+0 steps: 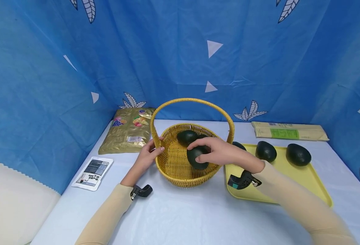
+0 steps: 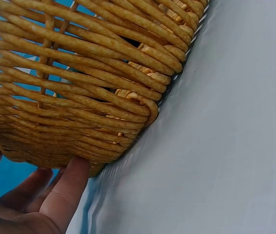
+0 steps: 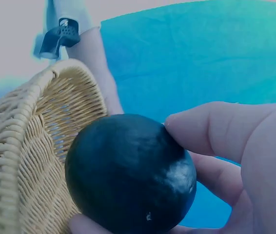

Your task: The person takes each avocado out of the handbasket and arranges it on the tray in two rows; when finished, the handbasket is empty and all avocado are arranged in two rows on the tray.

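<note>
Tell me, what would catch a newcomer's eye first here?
Probably the yellow wicker basket in the middle of the white table, with the right hand holding a dark avocado inside it while the left hand steadies the rim. Just to the right, a yellow tray carries more avocados, and the bright blue patterned cloth fills the whole background.
</note>
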Available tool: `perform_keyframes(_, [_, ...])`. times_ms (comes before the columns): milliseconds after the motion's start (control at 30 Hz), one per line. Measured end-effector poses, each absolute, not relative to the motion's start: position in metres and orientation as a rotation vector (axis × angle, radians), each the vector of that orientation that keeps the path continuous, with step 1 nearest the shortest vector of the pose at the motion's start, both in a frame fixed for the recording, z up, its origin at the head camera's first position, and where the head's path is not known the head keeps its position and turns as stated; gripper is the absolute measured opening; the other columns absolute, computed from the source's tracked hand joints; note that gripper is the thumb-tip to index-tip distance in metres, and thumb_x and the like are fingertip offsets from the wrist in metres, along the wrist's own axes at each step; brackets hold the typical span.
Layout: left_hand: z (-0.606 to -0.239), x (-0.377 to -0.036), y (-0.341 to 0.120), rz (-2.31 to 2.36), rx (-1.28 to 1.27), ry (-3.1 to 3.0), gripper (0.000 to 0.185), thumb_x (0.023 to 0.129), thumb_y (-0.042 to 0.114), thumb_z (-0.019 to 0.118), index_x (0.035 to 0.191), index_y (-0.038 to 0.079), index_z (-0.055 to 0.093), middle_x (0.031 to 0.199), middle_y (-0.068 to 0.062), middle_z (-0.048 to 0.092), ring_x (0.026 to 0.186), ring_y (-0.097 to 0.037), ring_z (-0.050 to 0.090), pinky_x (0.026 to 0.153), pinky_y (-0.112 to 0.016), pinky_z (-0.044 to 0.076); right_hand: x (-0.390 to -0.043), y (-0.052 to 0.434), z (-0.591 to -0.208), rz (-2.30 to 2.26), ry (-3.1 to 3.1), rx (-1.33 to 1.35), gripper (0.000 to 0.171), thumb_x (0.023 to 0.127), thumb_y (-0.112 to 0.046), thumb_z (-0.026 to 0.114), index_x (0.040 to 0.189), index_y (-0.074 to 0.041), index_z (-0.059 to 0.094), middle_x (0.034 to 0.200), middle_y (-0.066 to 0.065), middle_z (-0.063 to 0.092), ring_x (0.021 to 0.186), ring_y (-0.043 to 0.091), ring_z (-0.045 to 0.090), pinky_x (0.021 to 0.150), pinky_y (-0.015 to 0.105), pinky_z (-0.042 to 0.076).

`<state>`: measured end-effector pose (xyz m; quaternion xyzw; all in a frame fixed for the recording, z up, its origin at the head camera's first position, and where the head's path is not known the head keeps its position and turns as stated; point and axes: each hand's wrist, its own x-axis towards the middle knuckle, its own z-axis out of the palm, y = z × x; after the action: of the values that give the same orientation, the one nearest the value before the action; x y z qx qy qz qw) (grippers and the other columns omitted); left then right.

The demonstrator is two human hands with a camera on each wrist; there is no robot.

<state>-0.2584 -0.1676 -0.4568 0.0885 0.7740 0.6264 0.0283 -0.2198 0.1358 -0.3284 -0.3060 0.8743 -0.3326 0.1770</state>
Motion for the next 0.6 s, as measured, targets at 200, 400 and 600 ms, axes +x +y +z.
perform_keyframes(200, [-0.457,-0.258,-0.168,1.928,0.269,2.387,0.047,0.101,0.017,0.062,0.146,0.011,0.052,0.143,-0.024,0.056,0.130,-0.036,0.057,0.093,-0.028,0.054,-0.204,0.166,-0.323,-1.028,2.421,-0.882,0.041,0.096,-0.018,0.067,0.136,-0.020,0.064,0.136,0.010,0.061,0.094,0.017,0.060,0.074,0.032,0.051])
perform_keyframes(400, [-0.456,-0.257,-0.168,1.925,0.268,2.387,0.047,0.101,0.017,0.061,0.147,0.010,0.051,0.144,-0.023,0.055,0.130,-0.036,0.057,0.094,-0.028,0.054,-0.188,0.194,-0.323,-1.051,2.444,-0.920,0.039,0.097,-0.018,0.067,0.136,-0.016,0.063,0.128,0.012,0.063,0.082,0.012,0.056,0.068,0.027,0.048])
perform_keyframes(600, [-0.457,-0.258,-0.168,1.931,0.268,2.385,0.047,0.101,0.017,0.062,0.146,0.010,0.051,0.144,-0.023,0.055,0.130,-0.035,0.057,0.093,-0.025,0.053,-0.171,0.221,-0.330,-1.129,2.423,-0.911,0.039,0.098,-0.015,0.066,0.137,-0.013,0.061,0.138,0.019,0.058,0.108,0.015,0.067,0.078,0.029,0.058])
